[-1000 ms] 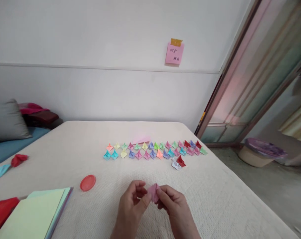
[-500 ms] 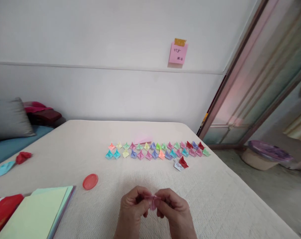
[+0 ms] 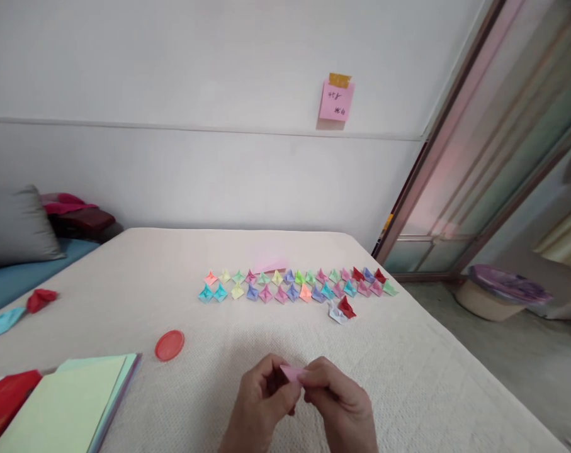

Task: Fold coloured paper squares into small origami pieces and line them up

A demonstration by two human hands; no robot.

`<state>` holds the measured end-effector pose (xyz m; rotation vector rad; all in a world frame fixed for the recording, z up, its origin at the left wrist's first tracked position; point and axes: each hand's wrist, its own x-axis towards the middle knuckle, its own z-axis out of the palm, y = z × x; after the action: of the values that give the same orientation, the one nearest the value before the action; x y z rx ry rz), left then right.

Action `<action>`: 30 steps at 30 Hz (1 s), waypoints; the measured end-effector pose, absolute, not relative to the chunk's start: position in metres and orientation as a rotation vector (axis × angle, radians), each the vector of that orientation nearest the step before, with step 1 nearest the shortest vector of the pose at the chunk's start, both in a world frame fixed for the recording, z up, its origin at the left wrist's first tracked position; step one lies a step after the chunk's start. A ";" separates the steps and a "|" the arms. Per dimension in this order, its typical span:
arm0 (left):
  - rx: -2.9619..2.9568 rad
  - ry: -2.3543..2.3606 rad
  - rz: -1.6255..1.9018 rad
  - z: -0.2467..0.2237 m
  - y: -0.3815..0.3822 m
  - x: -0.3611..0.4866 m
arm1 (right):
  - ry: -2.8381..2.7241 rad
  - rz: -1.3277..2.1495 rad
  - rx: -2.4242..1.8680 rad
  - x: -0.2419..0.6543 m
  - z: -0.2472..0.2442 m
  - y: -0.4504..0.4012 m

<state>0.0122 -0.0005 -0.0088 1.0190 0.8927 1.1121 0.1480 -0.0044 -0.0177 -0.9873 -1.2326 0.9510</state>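
Observation:
A small folded pink paper is held up between my two hands above the front of the table. My left hand is closed on its left side, thumb in front and fingers curled behind. My right hand pinches its right end between thumb and forefinger. My fingers cover part of the paper's lower side. Farther back stand two rows of small folded paper boats in many colours. A red folded boat and a pale white one sit together in front of the rows.
To the left lie a round red lid, a stack of coloured paper and a red packet. Red and light blue folded pieces rest at the left edge. A flat pink sheet lies behind the rows.
The pink paper has turned between my hands and now shows a flat, pointed face. My left thumb has shifted right and the right hand's pinch has moved to the paper's right end.

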 end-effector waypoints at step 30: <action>1.308 1.049 1.216 -0.004 -0.004 0.002 | -1.161 1.239 -1.080 0.144 -0.009 -0.006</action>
<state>0.0018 -0.0038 -0.0043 1.3084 1.0492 1.2158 0.1435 -0.0063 -0.0089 -1.0801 -1.1612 1.2392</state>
